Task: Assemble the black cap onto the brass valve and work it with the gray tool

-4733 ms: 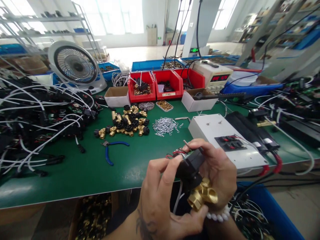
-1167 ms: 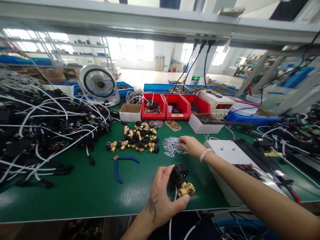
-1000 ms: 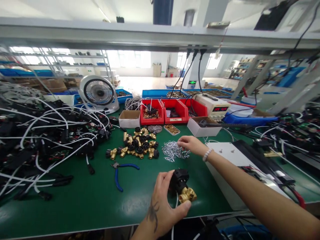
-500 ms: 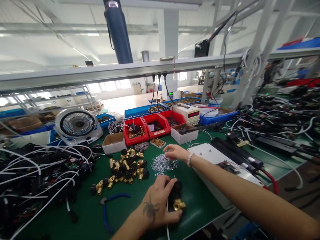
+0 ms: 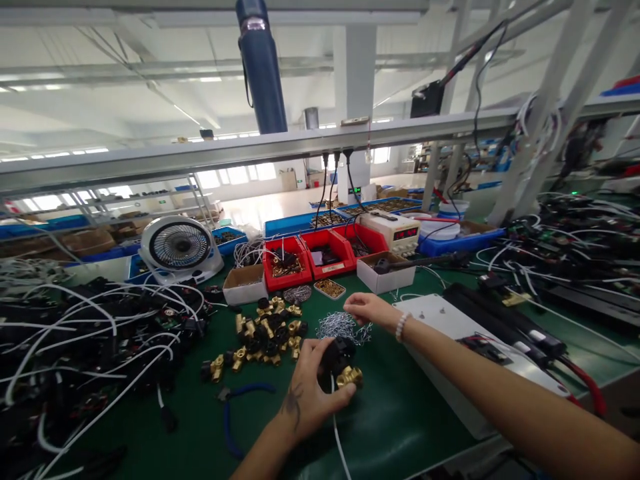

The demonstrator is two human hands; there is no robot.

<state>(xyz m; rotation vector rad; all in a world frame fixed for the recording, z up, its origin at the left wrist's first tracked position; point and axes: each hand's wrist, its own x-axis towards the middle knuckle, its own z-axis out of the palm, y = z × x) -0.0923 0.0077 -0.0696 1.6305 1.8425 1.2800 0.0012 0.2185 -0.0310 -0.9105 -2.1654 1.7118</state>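
My left hand (image 5: 306, 392) grips a valve assembly (image 5: 341, 363) with a black coil on a brass body, held just above the green bench (image 5: 400, 413); a white wire (image 5: 340, 447) trails down from it. My right hand (image 5: 367, 309) reaches forward over a pile of small silver wire clips (image 5: 339, 326), fingers pinched together at the pile; whether a clip is between them I cannot tell. A white bead bracelet (image 5: 399, 327) is on that wrist. To the left lies a heap of brass-and-black valve bodies (image 5: 265, 331).
Blue-handled pliers (image 5: 235, 413) lie near my left arm. A tangle of black parts with white cables (image 5: 85, 347) fills the left. Red bins (image 5: 305, 257), cardboard boxes (image 5: 245, 287), a fan (image 5: 179, 247), a power supply (image 5: 395, 230) and a white test box (image 5: 450, 340) stand behind and right.
Earlier both hands held the valve close to me. My right hand then reached out to the clip pile while my left kept the valve low over the bench. The camera tilted upward.
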